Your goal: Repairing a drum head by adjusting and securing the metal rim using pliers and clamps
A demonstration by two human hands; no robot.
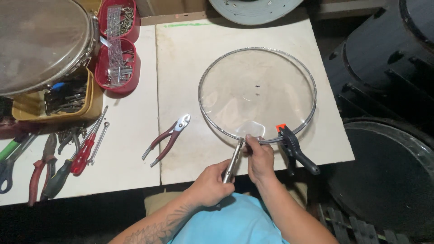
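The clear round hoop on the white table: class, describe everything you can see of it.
The hoop is a thin silvery metal ring with a clear, slightly smudged film across it, lying flat on the white table. A black spring clamp with an orange tip grips its near rim. The right hand pinches the rim beside it, and the left hand holds metal pliers to the same edge.

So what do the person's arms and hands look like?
Both are bare, with no gloves, sleeves, rings or watch showing. The left forearm has a dark leafy tattoo. The left hand and right hand have short nails. A light blue garment shows below.
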